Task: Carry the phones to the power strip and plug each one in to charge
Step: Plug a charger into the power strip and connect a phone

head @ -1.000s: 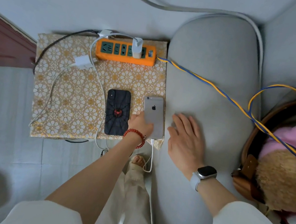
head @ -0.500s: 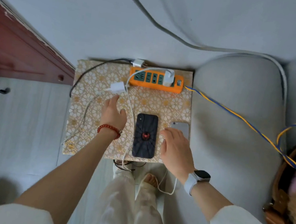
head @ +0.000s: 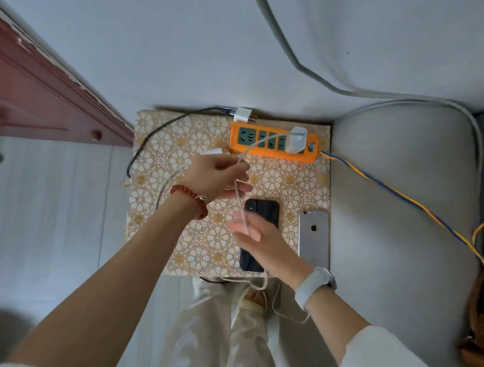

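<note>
An orange power strip (head: 265, 149) lies at the back of a floral-patterned table (head: 166, 235), with a white charger (head: 297, 143) plugged into it. A black phone (head: 263, 210) and a silver phone (head: 313, 239) lie face down side by side near the table's front right. My left hand (head: 215, 176) is raised above the table's middle, shut on a white charger adapter (head: 212, 151). My right hand (head: 263, 243) hovers over the black phone, its blurred fingertips pinching a white cable (head: 240, 197) that runs up to the plugged charger.
A second white adapter (head: 242, 114) with a dark cord sits behind the strip. A grey sofa arm (head: 399, 219) stands right of the table, with a yellow-blue cord (head: 402, 195) across it. A red wooden frame (head: 31, 94) is at left. My legs are below.
My left hand has picked the white adapter up off the table. My right hand moved from the silver phone to the white cable over the black phone. The camera pulled back.
</note>
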